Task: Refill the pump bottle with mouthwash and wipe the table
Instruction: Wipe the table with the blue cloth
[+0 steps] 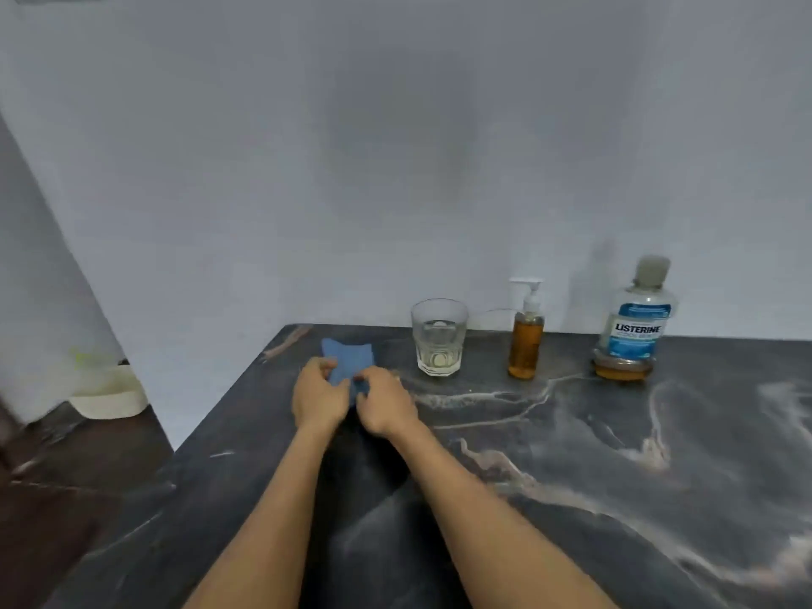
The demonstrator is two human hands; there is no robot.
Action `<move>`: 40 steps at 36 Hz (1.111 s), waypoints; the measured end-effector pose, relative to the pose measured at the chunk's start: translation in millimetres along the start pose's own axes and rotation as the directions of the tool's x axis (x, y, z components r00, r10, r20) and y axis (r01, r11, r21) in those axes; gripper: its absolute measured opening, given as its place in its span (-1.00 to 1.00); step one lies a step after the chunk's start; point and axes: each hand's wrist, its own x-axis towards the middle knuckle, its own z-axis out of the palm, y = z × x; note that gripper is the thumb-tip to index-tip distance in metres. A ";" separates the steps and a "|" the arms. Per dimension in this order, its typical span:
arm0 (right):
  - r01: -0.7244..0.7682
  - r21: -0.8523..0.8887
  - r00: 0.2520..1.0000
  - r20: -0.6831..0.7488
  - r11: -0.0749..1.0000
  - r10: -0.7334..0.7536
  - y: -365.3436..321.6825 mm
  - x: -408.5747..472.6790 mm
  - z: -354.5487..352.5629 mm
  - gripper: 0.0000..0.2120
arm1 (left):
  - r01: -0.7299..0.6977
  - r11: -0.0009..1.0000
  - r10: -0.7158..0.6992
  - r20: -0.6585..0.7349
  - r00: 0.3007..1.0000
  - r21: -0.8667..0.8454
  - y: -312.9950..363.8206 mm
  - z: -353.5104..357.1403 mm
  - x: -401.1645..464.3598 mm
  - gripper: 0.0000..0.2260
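A blue cloth lies on the dark marble table near its far left corner. My left hand and my right hand both pinch its near edge, side by side. To the right stands a small pump bottle with a white pump, nearly full of amber liquid. Further right stands the Listerine mouthwash bottle, capped, with only a little amber liquid at its bottom.
A clear glass with a little liquid stands between the cloth and the pump bottle. A white wall runs behind the table. The table's left edge drops to a dark floor with a pale tub on it.
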 end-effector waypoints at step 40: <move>-0.148 -0.403 0.987 -0.116 0.903 0.110 26.5 -249.2 -42.1 -0.52 | 0.015 0.988 -0.029 0.091 0.995 0.153 -32.1 -143.7 -302.9 -0.67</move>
